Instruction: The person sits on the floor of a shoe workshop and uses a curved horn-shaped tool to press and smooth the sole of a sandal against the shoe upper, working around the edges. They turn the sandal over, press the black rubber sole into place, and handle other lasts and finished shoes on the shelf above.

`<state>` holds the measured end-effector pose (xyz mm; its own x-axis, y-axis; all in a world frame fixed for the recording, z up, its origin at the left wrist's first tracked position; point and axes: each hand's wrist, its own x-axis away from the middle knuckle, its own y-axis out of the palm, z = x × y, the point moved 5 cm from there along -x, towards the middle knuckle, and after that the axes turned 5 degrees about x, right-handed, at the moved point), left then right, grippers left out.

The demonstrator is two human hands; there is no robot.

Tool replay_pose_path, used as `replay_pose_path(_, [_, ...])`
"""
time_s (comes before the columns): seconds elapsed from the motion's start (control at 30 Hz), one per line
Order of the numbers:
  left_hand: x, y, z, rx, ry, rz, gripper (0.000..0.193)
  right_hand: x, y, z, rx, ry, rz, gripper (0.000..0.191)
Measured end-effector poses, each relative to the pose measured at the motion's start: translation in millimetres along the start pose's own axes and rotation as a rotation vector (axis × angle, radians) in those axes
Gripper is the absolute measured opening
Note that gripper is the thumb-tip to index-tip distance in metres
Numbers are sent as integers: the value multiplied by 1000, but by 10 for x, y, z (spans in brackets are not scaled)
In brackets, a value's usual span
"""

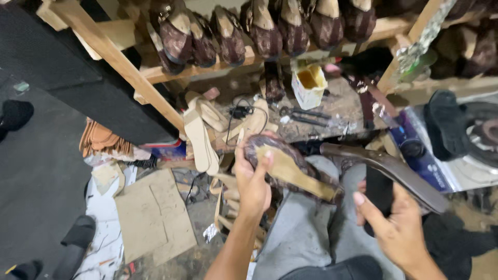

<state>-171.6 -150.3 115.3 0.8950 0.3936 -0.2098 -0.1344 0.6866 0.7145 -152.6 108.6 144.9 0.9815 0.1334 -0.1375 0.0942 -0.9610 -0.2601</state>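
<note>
A patterned shoe upper (290, 168) with its tan insole is being gripped in the left hand (252, 181), while a dark brown sole (386, 171) is being held in the right hand (397, 228), just beside it. Fitting seems underway; aligning sole to upper is likely being called for next.

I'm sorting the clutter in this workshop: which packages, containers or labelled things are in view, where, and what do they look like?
Open carton: on the workbench under the shoe shelf, white, top cut off, yellowish inside.
Flat box: at the bench's left end below the slanted wooden beam, blue and red, partly hidden.
Printed packet: right of the bench, above the right hand, dark blue with white marks.
</note>
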Motion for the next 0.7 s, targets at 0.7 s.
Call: replay_pose_path(0.7, [73,-563,-463,-44,6,137,43,314,517,653,177,102,39,22])
